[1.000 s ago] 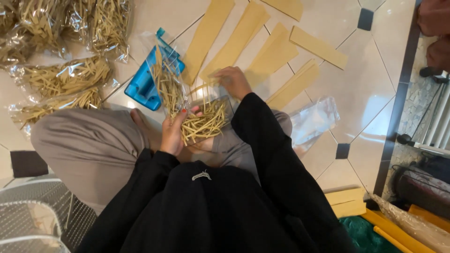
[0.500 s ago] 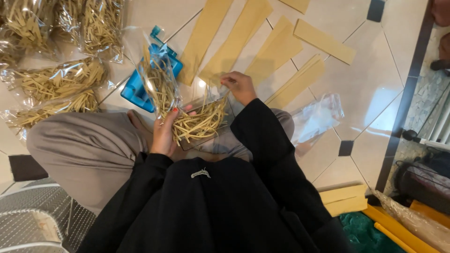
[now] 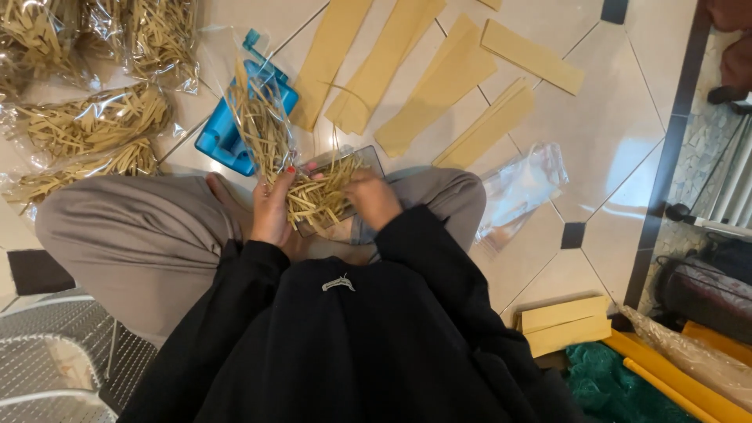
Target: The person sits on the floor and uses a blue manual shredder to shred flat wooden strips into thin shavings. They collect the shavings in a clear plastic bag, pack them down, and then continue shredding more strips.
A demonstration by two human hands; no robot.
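I sit cross-legged on a tiled floor. My left hand [image 3: 272, 207] grips a clear plastic bag [image 3: 254, 117] partly filled with thin yellow-tan strips and holds it upright. My right hand [image 3: 372, 197] rests on a loose pile of the same strips [image 3: 321, 192], fingers curled into them. The pile lies in a small clear tray [image 3: 368, 160] on my lap. Whether the right hand has strips pinched in it is hard to see.
A blue plastic tool [image 3: 227, 133] lies on the floor behind the bag. Several filled bags of strips [image 3: 86, 125] sit at the upper left. Long tan strips [image 3: 439, 102] lie ahead. An empty clear bag [image 3: 521, 184] lies right of my knee.
My right hand came back from the far side of the pile to its near side. The left hand lifted the bag more upright.
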